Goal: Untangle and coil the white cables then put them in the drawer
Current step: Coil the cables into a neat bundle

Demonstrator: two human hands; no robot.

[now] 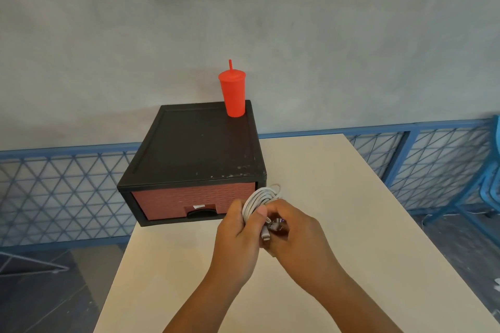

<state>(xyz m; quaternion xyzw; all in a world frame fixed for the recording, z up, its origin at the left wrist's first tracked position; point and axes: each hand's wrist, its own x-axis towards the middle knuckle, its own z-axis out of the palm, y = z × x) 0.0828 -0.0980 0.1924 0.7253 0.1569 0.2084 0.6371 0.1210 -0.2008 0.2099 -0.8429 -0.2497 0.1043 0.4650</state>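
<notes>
White cables in L hand, R hand; drawer shut, cup on cabinet.

I stand in a bare, workshop-like room — rough grey plaster wall, blue metal mesh railing, a plain pale tabletop before me.

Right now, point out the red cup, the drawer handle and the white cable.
red cup [234,96], head view, middle of its body.
drawer handle [201,213], head view, its dark grip.
white cable [257,199], head view, top of coil.

wall: grey plaster | railing: blue lattice (along wall foot) | table: pale | floor: dark
</notes>
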